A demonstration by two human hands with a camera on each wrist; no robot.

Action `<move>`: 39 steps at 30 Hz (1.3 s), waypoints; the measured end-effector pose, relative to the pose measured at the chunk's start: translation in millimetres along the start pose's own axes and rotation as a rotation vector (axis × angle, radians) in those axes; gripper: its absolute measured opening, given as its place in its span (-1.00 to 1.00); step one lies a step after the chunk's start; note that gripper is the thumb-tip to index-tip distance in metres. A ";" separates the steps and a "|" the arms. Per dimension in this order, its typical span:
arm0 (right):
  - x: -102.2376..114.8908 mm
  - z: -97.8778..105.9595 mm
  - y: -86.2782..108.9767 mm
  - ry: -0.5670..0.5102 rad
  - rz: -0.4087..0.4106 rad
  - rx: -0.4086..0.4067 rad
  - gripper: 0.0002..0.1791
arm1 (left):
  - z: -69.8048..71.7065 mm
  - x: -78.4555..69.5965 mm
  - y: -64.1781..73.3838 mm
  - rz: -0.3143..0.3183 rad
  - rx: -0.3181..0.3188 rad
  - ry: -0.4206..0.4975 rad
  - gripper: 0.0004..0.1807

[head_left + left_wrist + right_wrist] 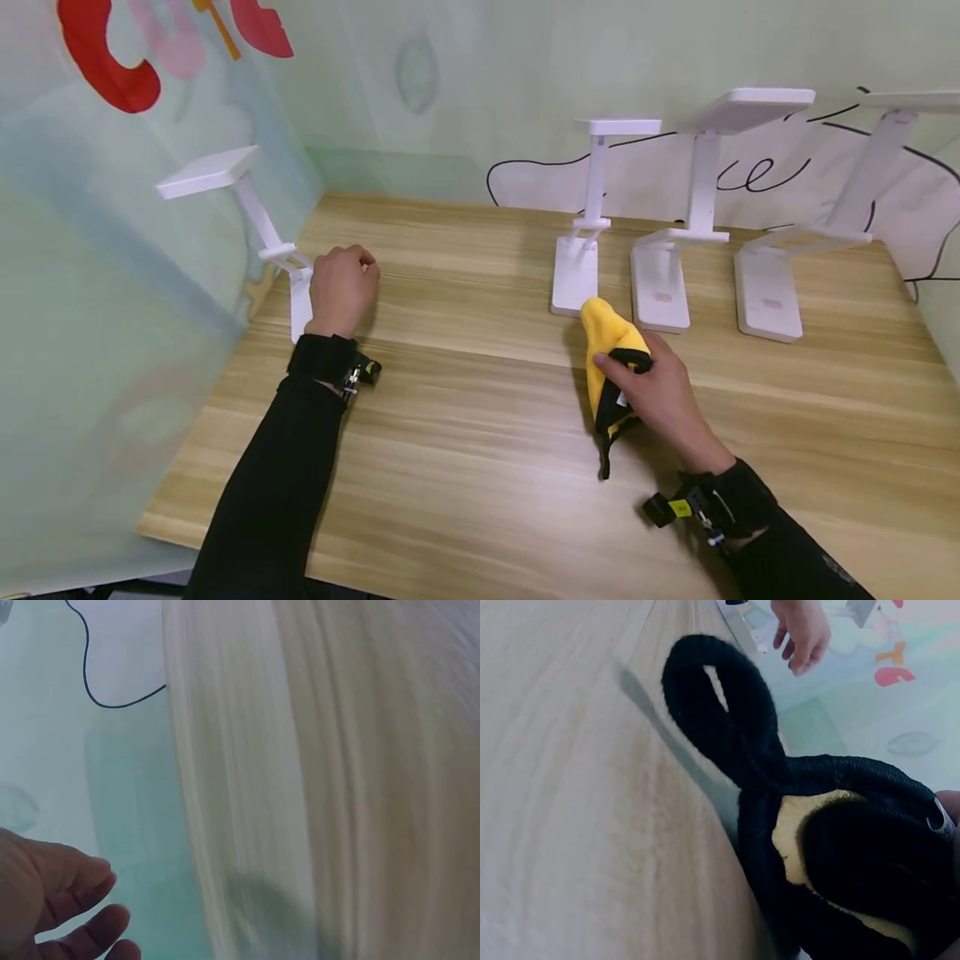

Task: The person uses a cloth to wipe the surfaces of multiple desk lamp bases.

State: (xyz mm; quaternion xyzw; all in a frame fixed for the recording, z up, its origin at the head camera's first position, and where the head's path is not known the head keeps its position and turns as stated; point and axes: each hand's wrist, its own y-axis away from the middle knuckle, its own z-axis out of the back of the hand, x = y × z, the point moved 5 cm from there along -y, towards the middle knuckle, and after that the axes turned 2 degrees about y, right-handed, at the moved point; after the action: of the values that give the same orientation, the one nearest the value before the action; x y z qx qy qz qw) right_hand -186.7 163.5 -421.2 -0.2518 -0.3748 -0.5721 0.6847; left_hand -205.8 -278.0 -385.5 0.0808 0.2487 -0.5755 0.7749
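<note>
My right hand (667, 400) grips a soft yellow mitt (600, 329) with black edging, thumb on its near side. A black hanging loop (769, 750) and a small white label (941, 821) show at its edge in the right wrist view; the loop end points toward the front of the table. My left hand (345, 287) is beside the white desk lamp (300, 304) on the left, fingers loosely bent and holding nothing. Whether it touches the lamp's base I cannot tell. The left wrist view shows part of that hand (60, 892) with bare wood beyond it.
Three more white desk lamps stand along the back right: one (576, 275) just behind the mitt, one (660, 292) beside it, one (768, 296) farther right. The wooden table (465, 467) meets a printed wall covering (420, 175) at the back and left.
</note>
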 end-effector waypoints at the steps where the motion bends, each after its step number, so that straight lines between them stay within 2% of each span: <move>1: -0.9 0.2 0.3 0.001 -0.002 0.001 -0.29 | 0.1 1.4 1.1 0.004 -0.004 -0.005 -0.70; 10: -5.6 1.8 4.2 0.013 -0.033 0.025 -0.27 | 3.1 14.2 13.4 0.102 -0.018 -0.052 -0.66; 17: -3.5 2.0 3.0 0.033 -0.034 0.020 -0.28 | 4.5 31.1 21.4 0.234 -0.008 -0.030 -0.63; 21: -2.5 0.7 1.7 0.027 -0.039 0.031 -0.27 | 4.9 40.4 24.4 0.293 -0.034 -0.023 -0.53; 24: -2.5 0.0 0.6 0.022 -0.037 0.036 -0.27 | 5.3 44.0 25.1 0.305 -0.043 -0.014 -0.47; 29: -2.8 -0.9 -0.9 0.016 -0.040 0.043 -0.26 | 3.9 46.3 25.2 0.317 0.015 -0.021 -0.39; 39: -1.0 -5.7 -5.1 -0.009 -0.044 0.065 -0.26 | -0.6 46.1 23.0 0.307 0.094 -0.050 -0.46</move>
State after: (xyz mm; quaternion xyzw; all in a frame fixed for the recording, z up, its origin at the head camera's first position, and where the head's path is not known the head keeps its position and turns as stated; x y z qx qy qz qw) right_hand -190.4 158.6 -425.8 -0.2238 -0.4018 -0.5735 0.6779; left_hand -174.7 -309.6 -411.8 0.1397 0.1870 -0.4633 0.8549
